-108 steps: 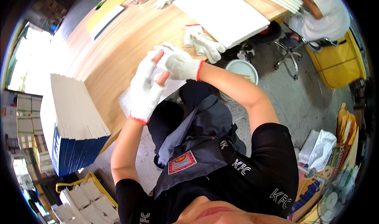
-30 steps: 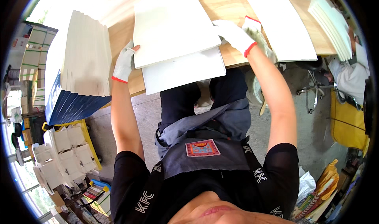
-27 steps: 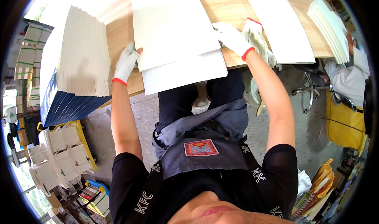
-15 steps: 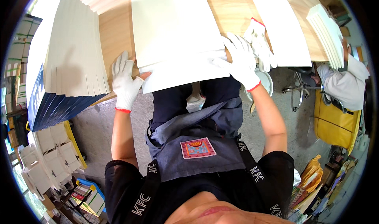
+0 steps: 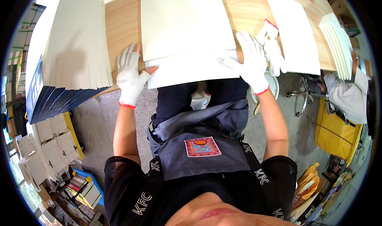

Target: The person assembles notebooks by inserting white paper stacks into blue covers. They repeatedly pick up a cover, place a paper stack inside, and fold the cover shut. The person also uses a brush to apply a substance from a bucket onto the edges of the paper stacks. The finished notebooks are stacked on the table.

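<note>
Work in hand: cream paper [image 5: 187, 21] at upper centre of frame, lying flat on the table [image 5: 123, 27], its upper end cut off by the frame. A white sheet [image 5: 191, 71] lies beneath it, showing as a band along the lower edge.

Progress: cream paper is already laid over the white sheet, between the two hands. Lower edges not flush: the white sheet projects toward the lower frame and appears to overhang the table edge. Judgement: laying-on done, alignment incomplete. Amount left cannot be told from this view.

Left hand [image 5: 132, 75], gloved, left of centre: unclenched, grasping nothing evident; fingers extended beside the paper, bare thumb tip at the white sheet's left margin. Right hand [image 5: 252, 62], gloved, right of centre: fingers spread, not gripping; thumb over the white sheet's right margin. Pressure: cannot tell.

Appearance: cream paper plain, smooth, unmarked where visible, straight-sided apart from lens bend; sheet count unclear. White sheet brighter, cooler in tone, lower edge slightly slanted.

Nearby: tall paper block [image 5: 77, 46], upper left; spare glove [image 5: 271, 46], right of right hand; white board [image 5: 293, 33], upper right.
</note>
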Motion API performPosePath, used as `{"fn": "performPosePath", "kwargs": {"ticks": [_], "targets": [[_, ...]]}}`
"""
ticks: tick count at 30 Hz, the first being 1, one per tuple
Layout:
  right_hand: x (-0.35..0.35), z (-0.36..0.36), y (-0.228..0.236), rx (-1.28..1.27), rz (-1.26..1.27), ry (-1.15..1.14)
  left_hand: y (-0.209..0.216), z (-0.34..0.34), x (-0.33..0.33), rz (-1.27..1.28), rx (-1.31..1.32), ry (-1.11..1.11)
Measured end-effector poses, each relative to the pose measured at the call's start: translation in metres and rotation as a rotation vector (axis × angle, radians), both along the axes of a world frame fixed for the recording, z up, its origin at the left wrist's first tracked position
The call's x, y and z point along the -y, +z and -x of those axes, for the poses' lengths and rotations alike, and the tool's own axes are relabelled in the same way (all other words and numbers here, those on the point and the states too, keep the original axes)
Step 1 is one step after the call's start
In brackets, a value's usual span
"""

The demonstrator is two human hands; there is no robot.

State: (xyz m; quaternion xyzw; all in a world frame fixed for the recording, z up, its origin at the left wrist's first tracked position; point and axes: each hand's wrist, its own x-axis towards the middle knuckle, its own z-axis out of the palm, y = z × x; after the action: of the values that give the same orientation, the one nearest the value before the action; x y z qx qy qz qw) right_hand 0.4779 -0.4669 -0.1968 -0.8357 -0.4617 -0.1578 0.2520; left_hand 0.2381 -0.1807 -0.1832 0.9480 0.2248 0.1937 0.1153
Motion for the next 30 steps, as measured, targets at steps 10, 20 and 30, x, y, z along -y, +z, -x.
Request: {"fn": "performPosePath", "kwargs": {"ticks": [10,20,30], "targets": [[0.0,0.002,0.008,0.016,0.056,0.005,0.0,-0.001,0.002,0.02,0.011,-0.028],[-0.007,-0.016,0.019,-0.251,0.124,-0.023,-0.005,-0.005,-0.012,0.296,0.142,0.025],[-0.098,-0.086,0.018,-0.259,0.331,-0.145,-0.012,-0.095,-0.083,0.191,-0.027,0.138]]}}
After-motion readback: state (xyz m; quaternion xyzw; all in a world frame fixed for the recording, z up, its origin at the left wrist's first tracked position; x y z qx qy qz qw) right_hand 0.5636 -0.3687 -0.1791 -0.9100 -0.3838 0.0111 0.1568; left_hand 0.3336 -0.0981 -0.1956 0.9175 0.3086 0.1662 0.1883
